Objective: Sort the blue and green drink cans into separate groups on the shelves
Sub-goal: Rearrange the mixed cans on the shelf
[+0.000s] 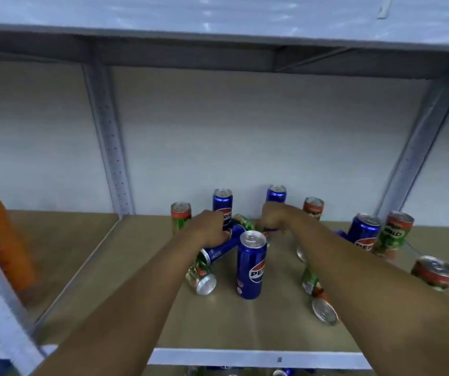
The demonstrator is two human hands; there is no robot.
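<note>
Blue and green cans stand and lie mixed on a tan shelf (258, 329). My left hand (209, 226) is closed over a blue can lying on its side (222, 248). My right hand (272, 217) is curled over another blue can (268, 229) that it mostly hides. An upright blue can (250, 264) stands between my forearms. Two blue cans (222, 202) (276, 193) stand at the back wall. Green cans stand at the back left (180, 215) and back right (313, 207), and others lie tipped (200, 275) (317, 297) near the front.
At the right stand a blue can (364, 230) and green cans (393, 233) (432, 272). An orange pack (3, 240) leans on the neighbouring shelf at left. Grey metal uprights (109, 142) (419, 147) frame the bay, with another shelf (218, 31) overhead.
</note>
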